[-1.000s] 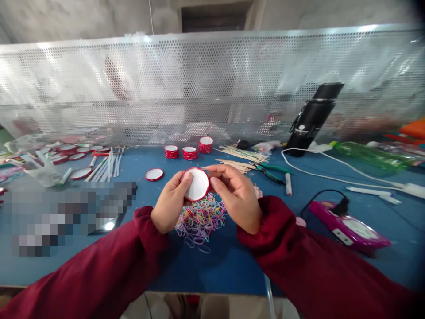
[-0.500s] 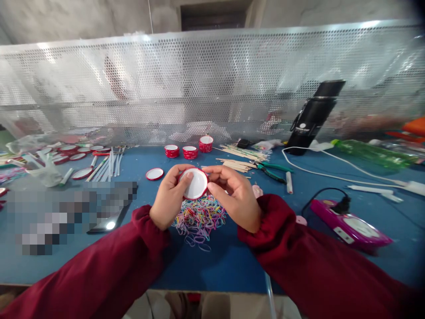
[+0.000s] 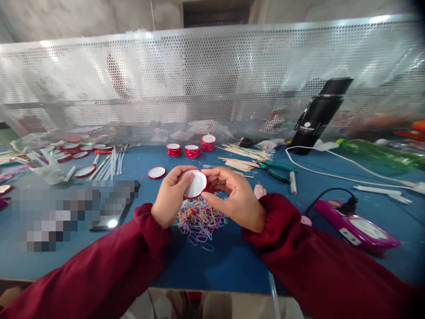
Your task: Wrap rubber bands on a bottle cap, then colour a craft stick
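Lid (image 3: 195, 183), red-rimmed with a white inner face, held up above the blue table (image 3: 232, 261) at centre, white face toward the camera and tilted slightly. Left hand (image 3: 170, 199): closed on the lid's left edge, thumb laid on the white face, fingers behind. Right hand (image 3: 234, 199): fingers curled, thumb and forefinger at the lid's right rim; whether they pinch the rim or something thin against it is too small to tell.

Step in hand, by judgement: fitting or adjusting work at the rim of the lid, both hands engaged. Next move calls for a steady left grip while the right fingertips work around the edge.

Pile of small coloured rubber bands (image 3: 201, 219): loose on the table directly below the lid, between the wrists.

Second flat lid (image 3: 156, 172): white face up, just left of and beyond the hands.

Three short red caps (image 3: 191, 149): in a row, farther back at centre.

Wooden sticks (image 3: 241, 164): scattered heap, right of the caps.

Green-handled pliers (image 3: 274, 170): right of the sticks.

Black flask (image 3: 317, 117): leaning against the perforated metal screen (image 3: 133, 88), far right.

Pink device (image 3: 357, 226) with a black cable: near right.

More lids and white sticks (image 3: 96, 161): far left.
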{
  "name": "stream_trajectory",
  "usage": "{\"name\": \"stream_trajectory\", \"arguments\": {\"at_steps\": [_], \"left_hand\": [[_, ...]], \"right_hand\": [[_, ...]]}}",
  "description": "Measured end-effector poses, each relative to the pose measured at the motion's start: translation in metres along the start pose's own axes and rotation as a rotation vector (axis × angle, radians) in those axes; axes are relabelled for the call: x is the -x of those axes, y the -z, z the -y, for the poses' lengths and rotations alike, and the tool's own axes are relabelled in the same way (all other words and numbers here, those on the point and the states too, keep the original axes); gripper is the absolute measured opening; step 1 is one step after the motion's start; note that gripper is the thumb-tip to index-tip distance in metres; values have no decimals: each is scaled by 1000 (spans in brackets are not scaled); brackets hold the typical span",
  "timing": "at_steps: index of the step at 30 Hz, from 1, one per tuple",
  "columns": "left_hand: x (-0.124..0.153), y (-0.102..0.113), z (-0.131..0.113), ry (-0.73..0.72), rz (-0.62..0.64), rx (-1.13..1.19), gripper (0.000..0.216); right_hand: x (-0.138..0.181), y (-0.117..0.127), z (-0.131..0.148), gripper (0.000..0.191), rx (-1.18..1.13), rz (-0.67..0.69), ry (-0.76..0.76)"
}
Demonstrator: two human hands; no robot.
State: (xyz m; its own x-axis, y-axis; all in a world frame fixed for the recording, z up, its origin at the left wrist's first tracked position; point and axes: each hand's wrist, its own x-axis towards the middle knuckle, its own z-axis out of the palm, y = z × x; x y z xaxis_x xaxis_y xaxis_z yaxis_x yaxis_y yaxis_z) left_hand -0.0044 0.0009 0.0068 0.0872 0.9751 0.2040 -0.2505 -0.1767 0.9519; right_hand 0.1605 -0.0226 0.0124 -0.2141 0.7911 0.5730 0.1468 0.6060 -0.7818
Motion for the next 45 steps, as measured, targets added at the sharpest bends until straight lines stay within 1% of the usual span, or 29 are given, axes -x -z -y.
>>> {"name": "stream_trajectory", "arguments": {"at_steps": [9, 12, 18, 26, 28, 32, 35, 36, 39, 41, 45], "left_hand": [[6, 0, -2, -96, -1, -143, 20], [8, -1, -3, -132, -8, -176, 18], [12, -1, -7, -229, -23, -289, 17], [17, -3, -8, -299, -38, -329, 16], [16, -2, -10, -348, -40, -364, 15], [13, 2, -14, -504, -43, -447, 16], [12, 4, -15, -545, -46, -432, 16], [11, 4, -14, -550, -43, -425, 15], [11, 4, -10, -563, -20, -419, 13], [11, 4, -8, -553, 8, -399, 12], [14, 2, -8, -548, 83, -431, 13]], "right_hand": [[2, -1, 4, 39, -10, 3, 7], [2, -1, 5, 41, 0, 5, 39], [4, -2, 5, 42, 57, -2, 96], [5, -3, 9, 46, 163, -26, 133], [5, -3, 9, 45, 186, -26, 153], [3, -2, 9, 44, 171, -16, 217], [3, 2, 10, 47, 155, -27, 214], [3, 3, 11, 43, 169, -36, 205], [2, 5, 12, 16, 284, -74, 206], [2, 6, 12, 3, 390, -111, 229], [1, 8, 10, 7, 589, -175, 315]]}}
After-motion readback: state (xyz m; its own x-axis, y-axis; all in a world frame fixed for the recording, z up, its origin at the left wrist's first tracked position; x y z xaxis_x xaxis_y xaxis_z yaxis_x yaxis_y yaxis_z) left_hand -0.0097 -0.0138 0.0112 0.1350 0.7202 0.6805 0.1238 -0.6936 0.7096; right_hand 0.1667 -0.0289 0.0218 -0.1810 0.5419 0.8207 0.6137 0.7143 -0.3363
